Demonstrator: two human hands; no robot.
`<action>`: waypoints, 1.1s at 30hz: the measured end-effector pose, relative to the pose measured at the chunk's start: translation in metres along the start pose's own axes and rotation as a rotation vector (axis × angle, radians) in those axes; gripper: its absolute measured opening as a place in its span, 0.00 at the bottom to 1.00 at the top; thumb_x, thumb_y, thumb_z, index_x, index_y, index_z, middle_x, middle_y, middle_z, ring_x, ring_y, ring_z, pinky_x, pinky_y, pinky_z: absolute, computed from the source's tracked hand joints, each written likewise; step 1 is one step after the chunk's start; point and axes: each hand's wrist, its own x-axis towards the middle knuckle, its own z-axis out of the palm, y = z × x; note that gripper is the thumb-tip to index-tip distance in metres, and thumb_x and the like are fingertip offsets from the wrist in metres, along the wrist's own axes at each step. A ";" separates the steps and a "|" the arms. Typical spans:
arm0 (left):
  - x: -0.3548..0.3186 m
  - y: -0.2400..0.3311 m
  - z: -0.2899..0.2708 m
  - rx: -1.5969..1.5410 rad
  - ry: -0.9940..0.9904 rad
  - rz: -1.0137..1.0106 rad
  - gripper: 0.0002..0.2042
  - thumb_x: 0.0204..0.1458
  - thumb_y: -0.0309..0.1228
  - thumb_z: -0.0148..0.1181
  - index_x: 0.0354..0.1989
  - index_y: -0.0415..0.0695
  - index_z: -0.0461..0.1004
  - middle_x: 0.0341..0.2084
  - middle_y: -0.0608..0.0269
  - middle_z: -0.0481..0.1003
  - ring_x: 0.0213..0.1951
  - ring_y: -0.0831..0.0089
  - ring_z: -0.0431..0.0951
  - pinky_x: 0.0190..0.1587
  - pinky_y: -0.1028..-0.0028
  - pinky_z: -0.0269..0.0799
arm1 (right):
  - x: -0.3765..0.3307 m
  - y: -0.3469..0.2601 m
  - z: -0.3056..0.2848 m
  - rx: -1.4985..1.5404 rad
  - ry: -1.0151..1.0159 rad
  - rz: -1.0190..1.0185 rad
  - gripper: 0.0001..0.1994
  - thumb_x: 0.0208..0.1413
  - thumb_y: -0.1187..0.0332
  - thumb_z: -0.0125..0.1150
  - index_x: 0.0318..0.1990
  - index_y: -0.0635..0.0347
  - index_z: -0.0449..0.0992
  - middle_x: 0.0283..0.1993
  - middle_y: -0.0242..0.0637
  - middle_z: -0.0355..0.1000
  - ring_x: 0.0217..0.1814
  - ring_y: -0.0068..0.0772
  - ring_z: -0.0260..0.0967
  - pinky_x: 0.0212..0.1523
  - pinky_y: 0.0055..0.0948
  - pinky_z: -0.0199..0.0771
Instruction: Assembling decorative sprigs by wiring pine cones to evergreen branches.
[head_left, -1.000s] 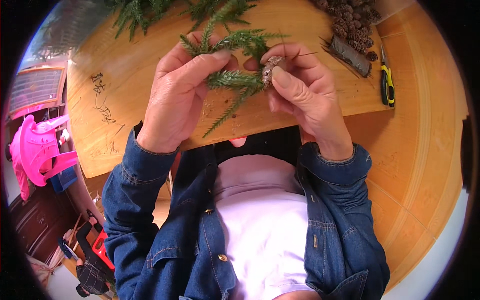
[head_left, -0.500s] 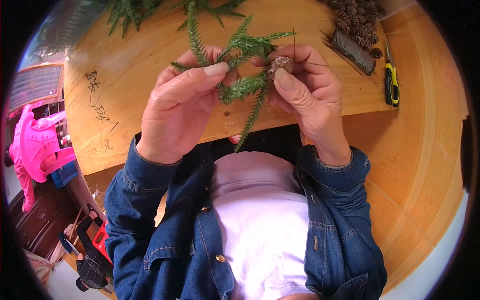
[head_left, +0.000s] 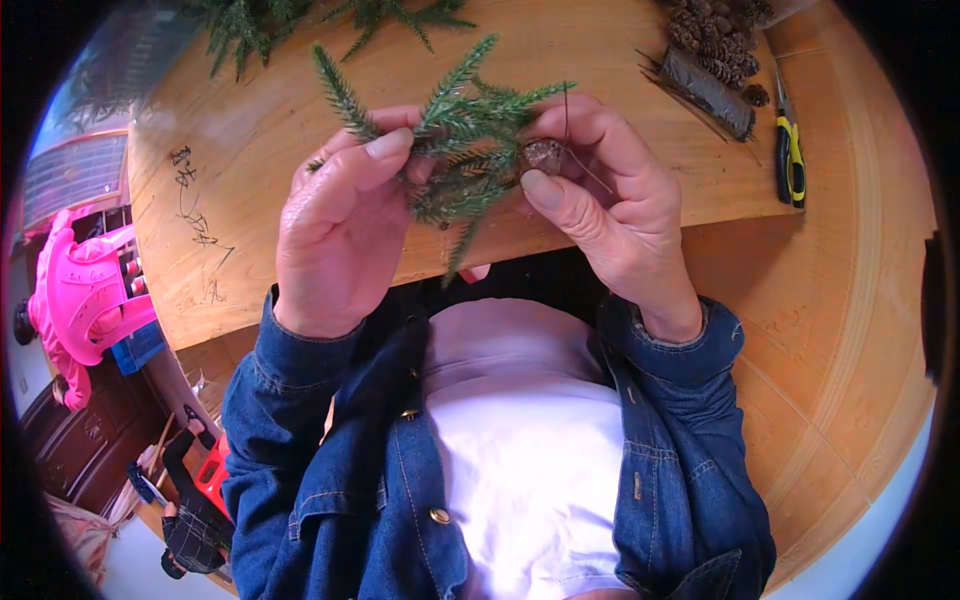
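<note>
Between my hands, above the wooden table's near edge, is a green artificial pine sprig [head_left: 465,150] with several needled twigs. My left hand [head_left: 345,210] pinches its left side between thumb and fingers. In my right hand [head_left: 625,190] a small brown pine cone [head_left: 542,156] is gripped, its base toward me and pressed against the sprig's right side. Thin brown wire ends stick out from the cone, one upward and one to the lower right. Where the wire meets the sprig is hidden by needles and fingers.
On the wooden table [head_left: 240,180], a bundle of dark wires [head_left: 708,95] lies by a heap of pine cones [head_left: 705,40]. Yellow-and-black pliers [head_left: 790,160] rest at the right edge. More pine sprigs [head_left: 245,30] lie at the back. Two people and a pink chair [head_left: 90,285] are at far left.
The sprig has turned, its twigs now bunched closer to the cone. Both hands have shifted slightly left, and the cone has come left and a little lower.
</note>
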 end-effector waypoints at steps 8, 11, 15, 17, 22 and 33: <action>-0.001 0.006 0.015 -0.108 -0.124 -0.084 0.12 0.53 0.23 0.49 0.45 0.33 0.68 0.37 0.51 0.75 0.39 0.62 0.78 0.28 0.60 0.81 | -0.005 -0.002 -0.005 -0.113 -0.076 0.070 0.16 0.55 0.77 0.59 0.51 0.66 0.66 0.50 0.34 0.62 0.48 0.20 0.63 0.47 0.18 0.67; 0.000 0.000 0.020 -0.059 -0.008 -0.020 0.11 0.53 0.21 0.49 0.45 0.34 0.68 0.37 0.52 0.75 0.38 0.62 0.78 0.22 0.59 0.80 | -0.005 0.002 -0.004 -0.126 -0.086 0.026 0.16 0.55 0.76 0.59 0.51 0.67 0.66 0.49 0.33 0.63 0.46 0.18 0.63 0.45 0.17 0.67; 0.002 -0.002 0.019 -0.042 0.011 -0.012 0.12 0.52 0.20 0.50 0.45 0.36 0.68 0.37 0.53 0.75 0.38 0.63 0.78 0.25 0.61 0.81 | -0.008 -0.001 -0.005 -0.091 -0.068 0.085 0.16 0.55 0.75 0.58 0.51 0.67 0.66 0.47 0.32 0.65 0.43 0.16 0.63 0.43 0.15 0.66; 0.002 -0.003 0.018 -0.040 -0.007 -0.024 0.12 0.52 0.19 0.50 0.45 0.37 0.68 0.37 0.54 0.75 0.38 0.64 0.78 0.28 0.62 0.81 | -0.009 -0.002 -0.004 -0.066 -0.056 0.123 0.16 0.56 0.75 0.58 0.51 0.67 0.66 0.46 0.32 0.66 0.42 0.15 0.63 0.43 0.14 0.66; 0.003 -0.009 0.016 0.059 0.036 0.119 0.12 0.52 0.19 0.50 0.45 0.37 0.68 0.37 0.56 0.75 0.39 0.67 0.78 0.42 0.69 0.77 | -0.010 0.002 -0.005 0.015 -0.048 0.129 0.16 0.57 0.73 0.57 0.51 0.66 0.66 0.45 0.32 0.67 0.40 0.15 0.64 0.40 0.15 0.67; 0.000 -0.011 0.012 0.040 -0.102 0.102 0.14 0.52 0.21 0.50 0.48 0.35 0.67 0.34 0.58 0.73 0.39 0.71 0.74 0.48 0.71 0.70 | -0.006 -0.001 -0.002 0.266 -0.034 0.223 0.11 0.58 0.72 0.57 0.46 0.62 0.66 0.37 0.28 0.66 0.36 0.13 0.64 0.34 0.14 0.70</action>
